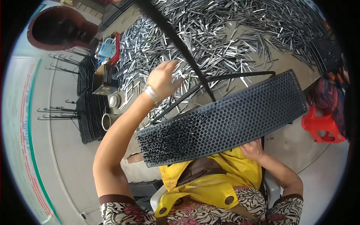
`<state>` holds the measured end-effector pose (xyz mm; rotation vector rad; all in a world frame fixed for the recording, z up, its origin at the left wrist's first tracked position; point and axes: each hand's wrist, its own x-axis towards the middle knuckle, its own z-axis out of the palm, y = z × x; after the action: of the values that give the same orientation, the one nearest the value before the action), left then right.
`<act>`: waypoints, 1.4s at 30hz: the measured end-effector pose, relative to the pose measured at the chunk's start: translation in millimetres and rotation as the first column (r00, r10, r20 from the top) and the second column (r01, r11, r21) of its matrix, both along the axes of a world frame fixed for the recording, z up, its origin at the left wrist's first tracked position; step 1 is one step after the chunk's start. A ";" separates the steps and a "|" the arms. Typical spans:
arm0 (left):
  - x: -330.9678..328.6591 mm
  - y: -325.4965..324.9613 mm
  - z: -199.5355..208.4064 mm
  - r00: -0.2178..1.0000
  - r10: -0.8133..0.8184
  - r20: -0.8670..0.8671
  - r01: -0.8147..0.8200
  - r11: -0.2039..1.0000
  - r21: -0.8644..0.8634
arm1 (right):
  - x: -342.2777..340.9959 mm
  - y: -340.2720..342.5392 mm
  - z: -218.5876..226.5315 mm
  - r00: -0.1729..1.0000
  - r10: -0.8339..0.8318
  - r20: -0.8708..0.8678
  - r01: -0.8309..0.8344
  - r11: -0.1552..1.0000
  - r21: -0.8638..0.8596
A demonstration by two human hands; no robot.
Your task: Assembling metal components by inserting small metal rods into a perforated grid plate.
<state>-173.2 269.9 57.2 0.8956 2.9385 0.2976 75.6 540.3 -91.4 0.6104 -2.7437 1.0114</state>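
- Closest, a yellow apron (245, 168) below the black perforated panel (243, 108); short dark pieces (168, 142) crowd the panel's left end.
- The right hand (253, 149) meets its lower edge, fingers partly hidden; can't tell their grip.
- The left hand (163, 80) hovers beyond it, fingertips blurred; can't tell whether they pinch anything.
- Farther, strips (210, 33) heap the table (242, 33); the panel's black rod (180, 45) blocks some.
- Red stool (324, 125) right of the panel.

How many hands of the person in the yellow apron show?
2: the left hand over scattered thin strips, and the right hand, partly hidden, at the near edge of the black holed tray.
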 end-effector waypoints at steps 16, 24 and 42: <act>-53.5 118.2 -92.7 0.893 -0.440 -0.096 0.411 0.883 -0.228 | 3.9 10.2 -6.5 0.986 -0.032 0.164 0.046 0.996 -0.079; -114.4 109.3 -94.1 0.975 0.176 -0.138 -0.204 0.951 -0.232 | 2.8 14.6 -15.0 0.964 0.030 0.264 0.043 0.962 -0.269; -71.1 118.6 -89.8 0.997 0.036 -0.068 -0.062 0.897 -0.437 | 5.9 12.6 -9.6 0.987 -0.117 0.113 0.129 0.985 -0.111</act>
<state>-244.4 388.5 -32.6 0.7711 2.8915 -0.3880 81.5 552.9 -101.1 0.3735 -2.7465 1.1986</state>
